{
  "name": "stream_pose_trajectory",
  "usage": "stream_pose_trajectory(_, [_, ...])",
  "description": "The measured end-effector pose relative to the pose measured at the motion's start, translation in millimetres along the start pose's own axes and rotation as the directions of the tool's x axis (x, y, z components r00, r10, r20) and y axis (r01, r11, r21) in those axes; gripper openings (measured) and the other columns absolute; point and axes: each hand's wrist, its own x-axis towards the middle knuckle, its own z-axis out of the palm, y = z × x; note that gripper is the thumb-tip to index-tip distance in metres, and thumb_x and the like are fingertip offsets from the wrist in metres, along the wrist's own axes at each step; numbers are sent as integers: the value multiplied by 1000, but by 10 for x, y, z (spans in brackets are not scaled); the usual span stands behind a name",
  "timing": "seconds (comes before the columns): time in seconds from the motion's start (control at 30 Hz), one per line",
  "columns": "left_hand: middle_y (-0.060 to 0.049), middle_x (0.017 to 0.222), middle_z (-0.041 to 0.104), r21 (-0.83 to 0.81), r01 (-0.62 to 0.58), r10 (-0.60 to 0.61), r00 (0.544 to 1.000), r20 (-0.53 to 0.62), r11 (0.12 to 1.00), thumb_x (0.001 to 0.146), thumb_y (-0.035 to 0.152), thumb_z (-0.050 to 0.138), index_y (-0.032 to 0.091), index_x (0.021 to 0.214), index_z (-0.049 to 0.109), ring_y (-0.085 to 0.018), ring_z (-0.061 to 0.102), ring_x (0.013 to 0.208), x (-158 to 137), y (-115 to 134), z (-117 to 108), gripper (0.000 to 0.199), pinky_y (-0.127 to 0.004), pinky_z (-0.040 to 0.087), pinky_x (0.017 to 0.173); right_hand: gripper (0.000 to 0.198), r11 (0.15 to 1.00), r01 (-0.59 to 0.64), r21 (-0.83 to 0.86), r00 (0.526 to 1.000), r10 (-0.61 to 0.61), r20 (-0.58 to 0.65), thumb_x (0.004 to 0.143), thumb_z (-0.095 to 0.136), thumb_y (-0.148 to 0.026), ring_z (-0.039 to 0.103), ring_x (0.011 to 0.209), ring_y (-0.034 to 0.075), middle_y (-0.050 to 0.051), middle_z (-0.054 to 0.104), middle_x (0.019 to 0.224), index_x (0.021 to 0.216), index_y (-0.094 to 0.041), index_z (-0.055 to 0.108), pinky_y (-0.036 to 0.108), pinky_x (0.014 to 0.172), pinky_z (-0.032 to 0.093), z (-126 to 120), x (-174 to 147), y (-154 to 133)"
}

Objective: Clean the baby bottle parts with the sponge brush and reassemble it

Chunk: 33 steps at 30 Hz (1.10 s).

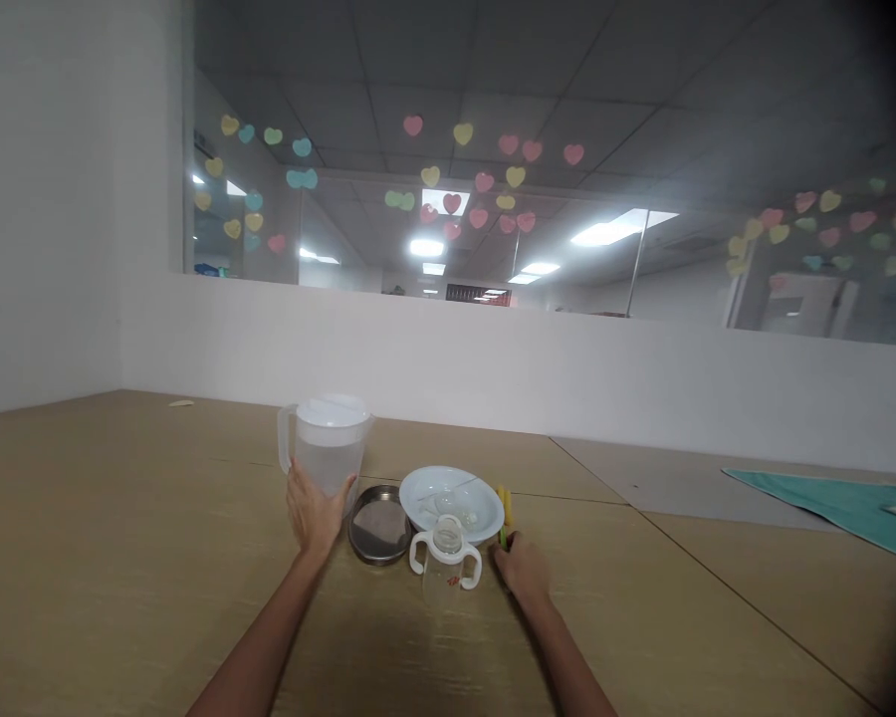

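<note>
A translucent plastic pitcher [330, 453] with a white lid and side handle stands on the table, partly filled with clear liquid. My left hand [317, 513] is gripped round its lower body, thumb on the right side. Beside it lies a round metal dish [380, 525] with a pale layer inside. A white plate [416, 488] bears clear pieces I cannot name. In front of the plate stands a clear baby bottle [442, 580], its white two-handled collar on and its top uncovered. My right hand [523, 570] is closed on the green end of a slim yellow-and-green tool [505, 501], perhaps a brush.
A teal cloth [828, 503] and a grey mat [687, 486] lie at the right of the wooden table [194, 518]. A small pale scrap [181, 403] lies at the far left. Behind the table rises a white wall [448, 358] below a window with heart stickers.
</note>
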Motion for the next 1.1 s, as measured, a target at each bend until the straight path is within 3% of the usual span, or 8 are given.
stream_pose_trajectory(0.13, [-27,147,20,34,76,-75,997,-36,997,73,54,65,11,146,-4,-43,23,135,-38,104,-58,109,-60,30,104,28,1000,-21,10,997,22,-70,87,39,-28,66,86,25,15,69,91,99,-13,60,31,68,45,14,4,31])
stream_pose_trajectory(0.27, [-24,151,12,-58,-259,258,966,-38,964,83,34,54,9,145,9,-35,11,141,-149,488,-78,81,-56,18,111,31,992,-67,103,986,82,-146,88,34,-25,66,85,24,14,69,92,105,-14,57,29,66,44,16,42,78])
stream_pose_trajectory(0.33, [-16,144,35,-240,-410,454,875,169,880,87,24,45,15,138,34,-27,26,137,-212,712,28,54,-47,23,112,32,984,-80,162,979,107,-171,87,34,-24,66,86,24,15,69,94,108,-13,56,29,65,43,15,67,104])
stream_pose_trajectory(0.43, [-8,121,61,-381,-299,485,562,670,875,81,18,50,21,111,61,-22,51,118,-275,944,329,32,-37,35,106,34,968,-103,227,976,142,-166,86,36,-25,66,87,24,15,69,98,111,-13,56,29,66,43,17,97,138])
stream_pose_trajectory(0.5, [-9,105,67,-341,-251,423,531,734,906,70,12,59,20,99,64,-24,60,104,-297,998,549,30,-36,43,97,36,959,-111,260,976,155,-155,85,36,-26,66,87,25,15,69,99,111,-13,57,30,67,44,22,111,155])
stream_pose_trajectory(0.7, [-11,85,68,-220,-165,275,571,774,962,52,-3,59,16,90,61,-27,64,90,-367,988,831,42,-35,46,85,38,922,-111,370,971,180,-157,83,35,-28,65,87,24,13,70,96,111,-15,58,29,66,43,17,126,151])
stream_pose_trajectory(0.93, [-9,101,59,-266,-97,252,718,648,959,63,2,55,15,111,54,-21,57,95,-466,920,501,49,-34,45,89,47,898,-70,434,939,206,-275,86,28,-31,61,100,26,15,64,111,120,-12,53,32,76,44,-51,65,66])
stream_pose_trajectory(1.1, [-5,91,56,-562,371,-20,846,533,739,74,18,60,16,106,55,-15,60,78,-521,854,313,32,-31,54,72,52,895,101,434,911,92,-401,86,24,-32,57,107,26,16,61,118,123,-10,53,32,84,43,-63,17,14])
